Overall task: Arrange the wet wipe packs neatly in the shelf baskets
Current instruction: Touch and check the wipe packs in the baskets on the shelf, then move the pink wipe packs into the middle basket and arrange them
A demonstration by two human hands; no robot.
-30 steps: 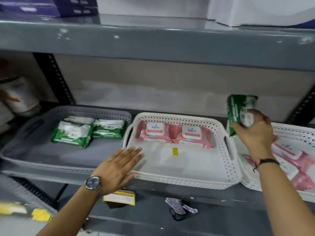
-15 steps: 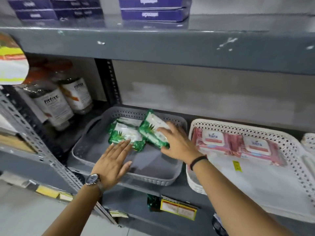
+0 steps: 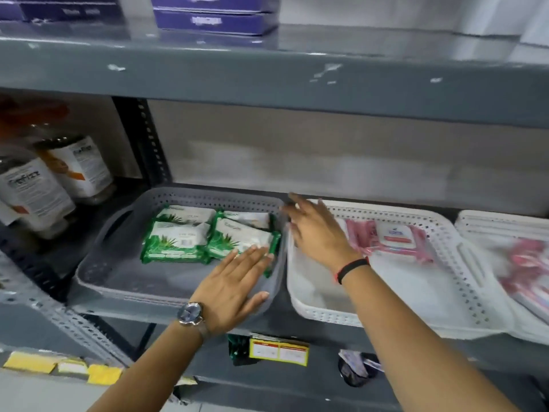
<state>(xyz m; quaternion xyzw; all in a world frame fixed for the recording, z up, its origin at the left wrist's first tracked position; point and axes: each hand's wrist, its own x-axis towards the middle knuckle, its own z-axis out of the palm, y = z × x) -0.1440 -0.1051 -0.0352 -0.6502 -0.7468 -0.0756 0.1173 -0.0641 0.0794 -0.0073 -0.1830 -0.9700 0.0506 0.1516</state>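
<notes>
Looked maybe halfway: green aloe wet wipe packs (image 3: 190, 236) sat bunched at the grey basket's (image 3: 118, 281) back-right, pink packs (image 3: 392, 237) in the white basket (image 3: 463, 281), left hand (image 3: 234, 289) and right hand (image 3: 315, 233) both spread flat, gripping nothing.

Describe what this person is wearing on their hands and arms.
Both forearms are bare, with no sleeves in view. The left hand has a wristwatch with a round, dark bluish face in a silver-toned case on a metal-looking band. The right hand has a thin black band around the wrist with a small red piece at each end. No gloves or rings show.
</notes>
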